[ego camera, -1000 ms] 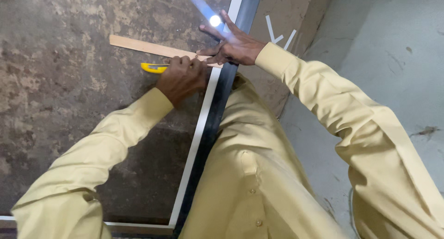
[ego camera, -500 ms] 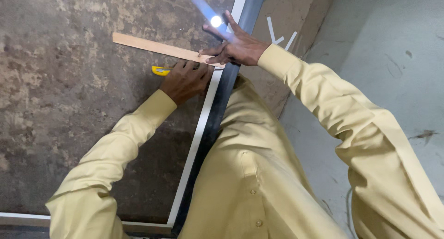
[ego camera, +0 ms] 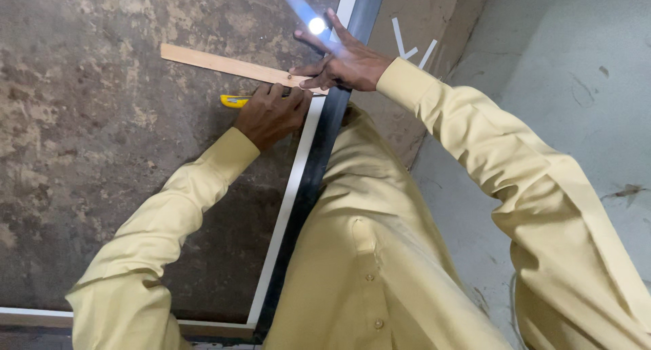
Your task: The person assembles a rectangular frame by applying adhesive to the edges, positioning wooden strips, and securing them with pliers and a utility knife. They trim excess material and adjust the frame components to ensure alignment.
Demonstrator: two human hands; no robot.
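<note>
From the head camera, looking straight down, the landmark is the long white strip (ego camera: pixel 290 194) with a black band (ego camera: pixel 319 167) along its right side, running from the bottom edge up and to the right across the dark mottled board (ego camera: pixel 88 140). The left hand (ego camera: pixel 271 114) lies just left of that strip, near its upper part, fingers curled and clenched around a yellow utility knife (ego camera: pixel 234 100); only the knife's yellow end shows, sticking out to the left of the knuckles, low against the board. The right hand (ego camera: pixel 346 62) sits over the strip itself, a little above the left hand, palm down with fingers spread, pressing flat on the end of a thin wooden slat (ego camera: pixel 227 65). The slat reaches from the strip out to the left and slightly upward across the board, lying just above the knife. A bright spot of light (ego camera: pixel 316 25) glares at the fingertips of the right hand. Right of the strip, beyond the right hand, two short white offcuts (ego camera: pixel 407 46) lie on the brown surface. Both arms wear pale yellow sleeves (ego camera: pixel 502 153).
</note>
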